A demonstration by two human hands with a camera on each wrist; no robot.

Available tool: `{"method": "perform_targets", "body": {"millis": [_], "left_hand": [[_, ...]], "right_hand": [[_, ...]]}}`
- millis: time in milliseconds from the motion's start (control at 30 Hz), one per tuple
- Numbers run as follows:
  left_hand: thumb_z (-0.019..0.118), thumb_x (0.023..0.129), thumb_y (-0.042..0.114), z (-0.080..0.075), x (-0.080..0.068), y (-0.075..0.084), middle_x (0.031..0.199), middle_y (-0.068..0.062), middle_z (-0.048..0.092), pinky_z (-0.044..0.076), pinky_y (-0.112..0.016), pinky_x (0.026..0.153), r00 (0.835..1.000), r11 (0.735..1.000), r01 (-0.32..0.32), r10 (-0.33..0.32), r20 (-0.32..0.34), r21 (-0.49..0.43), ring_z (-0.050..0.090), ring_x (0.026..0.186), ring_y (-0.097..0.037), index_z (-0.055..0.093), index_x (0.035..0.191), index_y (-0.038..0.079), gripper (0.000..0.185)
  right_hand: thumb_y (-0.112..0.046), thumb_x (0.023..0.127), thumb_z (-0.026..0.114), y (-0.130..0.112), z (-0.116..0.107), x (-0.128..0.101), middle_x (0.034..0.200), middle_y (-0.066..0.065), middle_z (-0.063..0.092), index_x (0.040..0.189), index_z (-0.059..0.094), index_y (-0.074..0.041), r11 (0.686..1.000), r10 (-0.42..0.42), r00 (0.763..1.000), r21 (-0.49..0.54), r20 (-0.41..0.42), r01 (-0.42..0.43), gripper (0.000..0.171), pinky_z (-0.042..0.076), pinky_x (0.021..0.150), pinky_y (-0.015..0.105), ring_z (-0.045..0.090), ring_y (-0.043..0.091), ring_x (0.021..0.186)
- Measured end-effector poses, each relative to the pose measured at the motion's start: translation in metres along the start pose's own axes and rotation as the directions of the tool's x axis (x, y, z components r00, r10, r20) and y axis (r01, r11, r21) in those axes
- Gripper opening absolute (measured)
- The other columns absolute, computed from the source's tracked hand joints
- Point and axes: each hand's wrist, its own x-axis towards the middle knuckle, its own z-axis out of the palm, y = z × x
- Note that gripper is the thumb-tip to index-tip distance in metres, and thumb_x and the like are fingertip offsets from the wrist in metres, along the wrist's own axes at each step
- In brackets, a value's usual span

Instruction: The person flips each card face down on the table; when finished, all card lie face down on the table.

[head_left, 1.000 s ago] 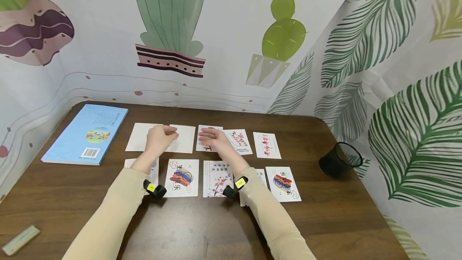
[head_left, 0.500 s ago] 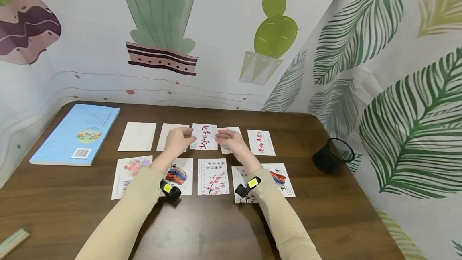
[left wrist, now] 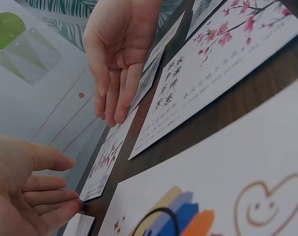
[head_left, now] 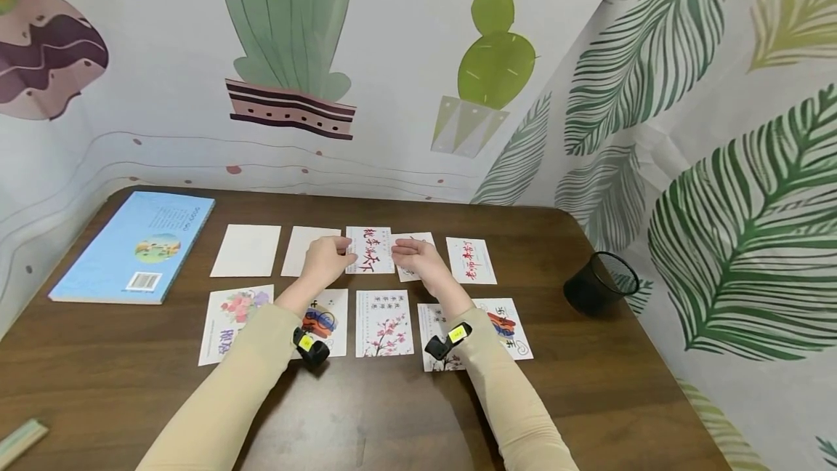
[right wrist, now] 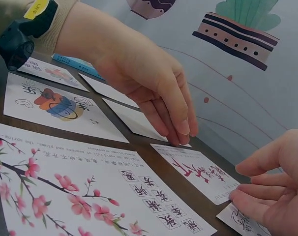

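A white card with red brush lettering (head_left: 368,250) lies face up in the middle of the back row. My left hand (head_left: 320,266) is at its left edge, the fingertips low beside or on that edge. At the opposite edge is my right hand (head_left: 423,264), its fingers fairly straight and partly over a neighbouring lettered card (head_left: 408,274). In the right wrist view the red-lettered card (right wrist: 200,177) lies flat between both hands. Neither hand visibly grips it. Two blank white cards (head_left: 246,251) lie left of it, the nearer one partly hidden by my left hand.
A front row holds several printed cards, including a plum-blossom card (head_left: 384,324) and a flower card (head_left: 230,318). Another red-lettered card (head_left: 471,261) lies back right. A blue book (head_left: 134,247), a black mesh cup (head_left: 598,283) and a pale green-white block (head_left: 21,442) also stand or lie on the table.
My left hand has moved right from above the blank cards to the red-lettered card. That card now lies uncovered between the hands; my right hand has shifted to its right edge.
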Motion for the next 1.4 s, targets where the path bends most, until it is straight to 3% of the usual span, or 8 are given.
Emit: {"method": "perform_targets", "body": {"millis": [500,1067,1400], "left_hand": [[0.064,0.094,0.014,0.002,0.000,0.000,0.129,-0.026,0.061,0.051,-0.047,0.097,1.000,1.000,0.008,-0.008,0.027,-0.002,0.059,0.119,-0.039,0.057,0.130,-0.007,0.043],[0.064,0.093,0.013,0.005,0.002,-0.001,0.127,-0.026,0.062,0.050,-0.048,0.099,1.000,1.000,0.012,-0.012,0.012,0.019,0.058,0.120,-0.040,0.059,0.128,-0.008,0.041],[0.064,0.093,0.015,0.008,0.002,-0.002,0.128,-0.026,0.061,0.050,-0.048,0.098,1.000,0.999,0.011,-0.012,0.007,0.032,0.057,0.121,-0.040,0.059,0.129,-0.008,0.042]], "right_hand": [[-0.001,0.096,0.056,0.004,-0.004,0.003,0.139,0.027,0.053,0.141,0.044,0.008,1.000,0.002,0.999,0.022,-0.034,-0.002,0.047,0.042,0.110,0.041,0.052,0.036,0.130],[0.001,0.092,0.057,-0.004,0.004,0.002,0.139,0.027,0.051,0.140,0.043,0.010,1.000,0.001,0.999,0.007,-0.035,0.000,0.051,0.043,0.110,0.042,0.049,0.037,0.132],[0.004,0.091,0.057,-0.007,0.004,0.011,0.139,0.024,0.054,0.142,0.043,0.007,0.990,-0.004,0.992,0.140,-0.129,0.022,0.053,0.044,0.108,0.039,0.053,0.033,0.130]]}}
